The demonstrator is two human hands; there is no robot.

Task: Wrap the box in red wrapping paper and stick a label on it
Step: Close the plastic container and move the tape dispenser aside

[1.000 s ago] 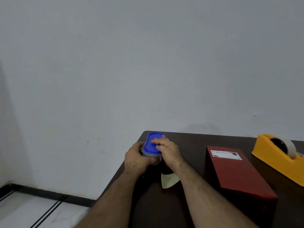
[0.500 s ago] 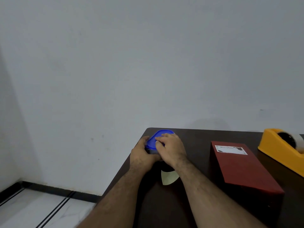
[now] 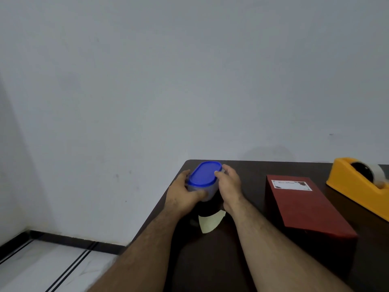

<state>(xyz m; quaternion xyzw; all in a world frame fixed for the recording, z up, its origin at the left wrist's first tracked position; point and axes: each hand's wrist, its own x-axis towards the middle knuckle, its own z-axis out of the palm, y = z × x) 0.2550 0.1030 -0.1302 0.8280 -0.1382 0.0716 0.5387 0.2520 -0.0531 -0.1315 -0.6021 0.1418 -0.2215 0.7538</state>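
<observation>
My left hand (image 3: 182, 194) now grips the blue-lidded container (image 3: 203, 178) lower, its lid uncovered; my right hand's (image 3: 229, 184) fingers have slid to the lid's right rim. It sits at the worktop's (image 3: 248, 171) far-left corner. Right: labelled red-wrapped box (image 3: 305, 207), yellow tape dispenser (image 3: 362, 186).

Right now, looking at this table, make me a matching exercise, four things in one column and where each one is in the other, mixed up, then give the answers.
Things
1. blue-lidded container
2. red wrapped box
3. yellow tape dispenser
4. white label

Places
A. stuck on the far end of the box's top
B. at the table's right edge of view
C. held between both hands near the far left corner
D. lying mid-table, right of the forearms

Pairs: 1-C, 2-D, 3-B, 4-A
</observation>
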